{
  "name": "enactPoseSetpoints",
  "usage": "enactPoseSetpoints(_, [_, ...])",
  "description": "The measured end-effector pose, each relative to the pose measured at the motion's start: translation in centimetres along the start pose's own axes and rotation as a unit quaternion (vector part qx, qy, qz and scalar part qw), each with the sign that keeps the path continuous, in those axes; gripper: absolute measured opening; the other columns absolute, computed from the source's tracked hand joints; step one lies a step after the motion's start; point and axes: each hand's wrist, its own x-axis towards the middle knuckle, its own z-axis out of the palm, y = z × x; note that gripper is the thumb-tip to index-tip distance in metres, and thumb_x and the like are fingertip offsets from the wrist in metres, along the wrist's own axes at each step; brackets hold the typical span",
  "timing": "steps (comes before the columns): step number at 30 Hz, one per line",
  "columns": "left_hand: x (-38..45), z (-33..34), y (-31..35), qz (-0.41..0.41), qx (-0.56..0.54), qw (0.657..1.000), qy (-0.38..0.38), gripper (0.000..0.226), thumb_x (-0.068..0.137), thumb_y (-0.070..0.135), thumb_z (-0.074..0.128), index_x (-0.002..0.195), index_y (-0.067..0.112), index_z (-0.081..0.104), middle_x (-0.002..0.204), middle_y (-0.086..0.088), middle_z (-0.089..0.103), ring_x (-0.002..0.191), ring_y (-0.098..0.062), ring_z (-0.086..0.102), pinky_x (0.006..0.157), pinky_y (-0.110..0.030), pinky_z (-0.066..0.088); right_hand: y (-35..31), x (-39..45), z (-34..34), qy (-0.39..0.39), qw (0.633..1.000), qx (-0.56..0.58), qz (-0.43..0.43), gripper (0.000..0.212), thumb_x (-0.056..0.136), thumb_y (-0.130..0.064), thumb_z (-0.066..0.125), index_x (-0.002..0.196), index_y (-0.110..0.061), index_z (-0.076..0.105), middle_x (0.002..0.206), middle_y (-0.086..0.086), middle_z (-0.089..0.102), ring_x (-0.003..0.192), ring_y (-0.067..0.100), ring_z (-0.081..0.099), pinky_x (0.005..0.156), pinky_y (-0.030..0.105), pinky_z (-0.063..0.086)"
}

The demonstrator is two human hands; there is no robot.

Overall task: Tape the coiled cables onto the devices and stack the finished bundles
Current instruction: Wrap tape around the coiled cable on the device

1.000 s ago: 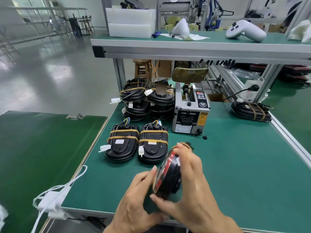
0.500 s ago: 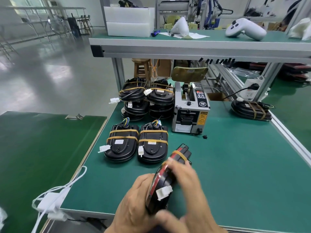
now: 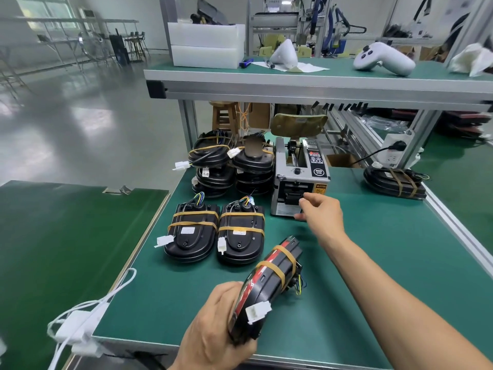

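My left hand (image 3: 213, 332) grips the near end of a black device (image 3: 269, 279) with a red rim, tilted on its edge above the green table (image 3: 373, 276). Two tan tape bands wrap it, and a white connector hangs at its side. My right hand (image 3: 321, 212) is stretched out to the front slot of the grey tape dispenser (image 3: 298, 177), thumb and forefinger apart, and I see no tape between them. Two taped devices (image 3: 192, 233) (image 3: 241, 233) lie flat side by side. Behind them stand two stacks of bundles (image 3: 210, 166) (image 3: 253, 164).
A taped black bundle (image 3: 394, 180) lies at the table's right edge near a power strip (image 3: 394, 153). White cables (image 3: 80, 324) hang at the front left corner. An upper shelf (image 3: 293, 78) overhangs the back, carrying a white controller (image 3: 384, 58) and foam boxes (image 3: 205, 45).
My right hand let go of the device and reached forward to the tape dispenser. My left hand alone now holds the device, which has turned to point away from me.
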Motion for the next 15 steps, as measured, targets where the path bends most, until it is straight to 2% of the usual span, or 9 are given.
enactPoseSetpoints(2, [0.0, 0.0, -0.3, 0.004, 0.003, 1.000, -0.008, 0.061, 0.078, 0.019, 0.082, 0.137, 0.018, 0.065, 0.134, 0.006, 0.065, 0.115, -0.015, 0.072, 0.081, -0.027, 0.059, -0.2, 0.4, 0.8, 0.008, 1.000, -0.001, 0.003, 0.034, 0.098, -0.023, 0.062, 0.131, -0.019, 0.070, 0.089, -0.023, 0.069, 0.069, 0.004, 0.076, 0.078, 0.026, 0.053])
enactPoseSetpoints(4, [-0.1, 0.0, -0.7, 0.006, 0.002, 1.000, -0.017, 0.067, 0.076, 0.016, 0.083, 0.139, 0.017, 0.063, 0.135, 0.005, 0.065, 0.118, -0.017, 0.071, 0.083, -0.028, 0.059, -0.6, 0.4, 1.4, 0.011, 1.000, -0.002, 0.006, 0.036, 0.100, -0.022, 0.060, 0.135, -0.017, 0.068, 0.092, -0.019, 0.069, 0.070, 0.004, 0.076, 0.093, 0.034, 0.056])
enactPoseSetpoints(6, [-0.3, 0.0, -0.9, 0.009, 0.001, 1.000, -0.022, 0.069, 0.076, 0.017, 0.084, 0.142, 0.019, 0.062, 0.136, 0.005, 0.064, 0.118, -0.018, 0.071, 0.083, -0.030, 0.060, -0.8, 0.5, 1.9, 0.025, 1.000, 0.006, 0.016, 0.036, 0.100, -0.022, 0.059, 0.134, -0.017, 0.068, 0.086, -0.018, 0.071, 0.072, 0.005, 0.077, 0.097, 0.038, 0.056])
enactPoseSetpoints(8, [-0.4, 0.1, -1.1, 0.007, 0.002, 1.000, -0.025, 0.070, 0.075, 0.017, 0.084, 0.142, 0.018, 0.062, 0.137, 0.004, 0.064, 0.118, -0.018, 0.071, 0.082, -0.031, 0.060, -1.0, 0.7, 2.3, 0.044, 0.998, 0.029, 0.036, 0.033, 0.099, -0.019, 0.059, 0.130, -0.017, 0.070, 0.078, -0.018, 0.070, 0.073, 0.008, 0.077, 0.091, 0.039, 0.058])
enactPoseSetpoints(10, [-0.5, 0.3, -1.1, 0.001, 0.004, 1.000, -0.028, 0.069, 0.074, 0.016, 0.085, 0.140, 0.016, 0.064, 0.137, 0.003, 0.064, 0.118, -0.018, 0.071, 0.082, -0.031, 0.060, -1.2, 1.0, 2.6, 0.053, 0.995, 0.064, 0.060, 0.025, 0.098, -0.014, 0.059, 0.118, -0.016, 0.074, 0.091, -0.014, 0.073, 0.070, 0.010, 0.077, 0.085, 0.036, 0.060])
enactPoseSetpoints(12, [-0.5, 0.3, -1.2, 0.000, 0.004, 1.000, -0.030, 0.068, 0.074, 0.015, 0.084, 0.139, 0.014, 0.064, 0.136, 0.002, 0.064, 0.118, -0.018, 0.071, 0.083, -0.030, 0.059, -1.3, 1.3, 3.0, 0.063, 0.990, 0.102, 0.080, 0.017, 0.096, -0.009, 0.060, 0.094, -0.018, 0.074, 0.106, -0.006, 0.074, 0.066, 0.011, 0.077, 0.074, 0.029, 0.056])
enactPoseSetpoints(13, [-0.5, 0.3, -1.2, -0.001, 0.003, 1.000, -0.030, 0.068, 0.074, 0.014, 0.084, 0.139, 0.014, 0.064, 0.136, 0.003, 0.064, 0.118, -0.018, 0.071, 0.083, -0.029, 0.059, -1.3, 1.5, 3.1, 0.070, 0.987, 0.119, 0.088, 0.019, 0.096, -0.008, 0.060, 0.085, -0.017, 0.072, 0.107, -0.004, 0.075, 0.065, 0.011, 0.077, 0.069, 0.026, 0.053])
enactPoseSetpoints(15, [-0.5, 0.4, -1.3, -0.001, 0.003, 1.000, -0.030, 0.068, 0.074, 0.014, 0.083, 0.140, 0.015, 0.064, 0.136, 0.003, 0.064, 0.119, -0.018, 0.071, 0.084, -0.029, 0.059, -1.4, 1.7, 3.3, 0.085, 0.979, 0.151, 0.109, 0.018, 0.096, -0.008, 0.062, 0.082, -0.015, 0.072, 0.101, -0.001, 0.077, 0.064, 0.012, 0.077, 0.063, 0.022, 0.047])
